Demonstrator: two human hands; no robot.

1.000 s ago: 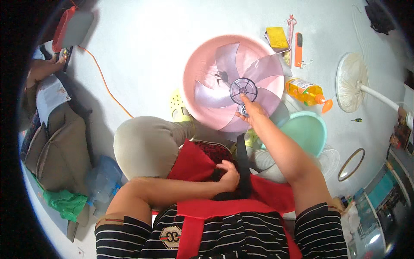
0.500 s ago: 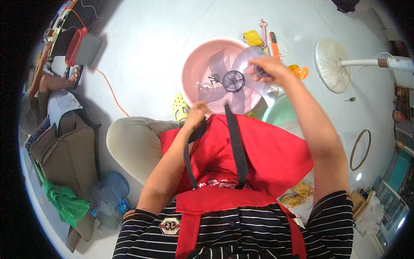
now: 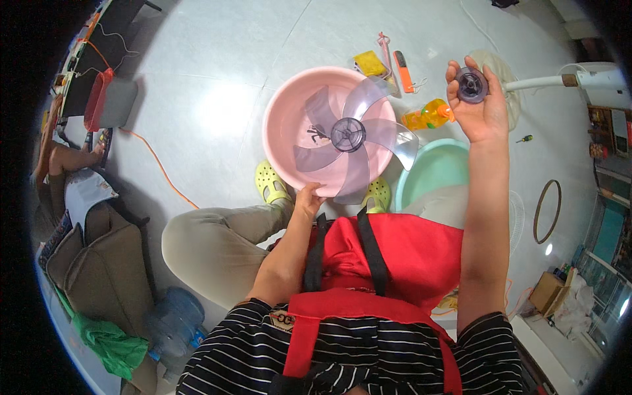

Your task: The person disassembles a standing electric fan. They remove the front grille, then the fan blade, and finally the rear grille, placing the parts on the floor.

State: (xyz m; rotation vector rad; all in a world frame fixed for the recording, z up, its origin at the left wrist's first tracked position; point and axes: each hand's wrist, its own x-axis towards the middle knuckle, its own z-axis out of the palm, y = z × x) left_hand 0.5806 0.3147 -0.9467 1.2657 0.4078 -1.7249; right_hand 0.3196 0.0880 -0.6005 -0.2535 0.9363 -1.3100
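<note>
A translucent grey fan blade [image 3: 347, 134] with several vanes lies across the pink basin [image 3: 271, 135], its right vanes jutting past the rim. My left hand [image 3: 308, 199] is closed on the near rim of that basin, beside a lower vane. Off to the right and raised, my right hand [image 3: 484, 115] faces palm up with its fingers curled around a round, dark translucent fan cap [image 3: 472, 85]. A small dark item [image 3: 317, 135] shows inside the basin; I cannot make out what it is.
An orange bottle of liquid [image 3: 426, 116], a mint basin [image 3: 428, 174], a yellow sponge [image 3: 370, 64] and an orange tool [image 3: 402, 71] surround the pink basin. A cloth-covered fan [image 3: 505, 108] lies behind my right hand, near a screwdriver [image 3: 524, 139]. Another person's leg [image 3: 76, 158] shows far left.
My right hand has moved right, away from the fan blade, and turned palm up with the cap showing. My left hand has come to the basin's near rim. The view has shifted.
</note>
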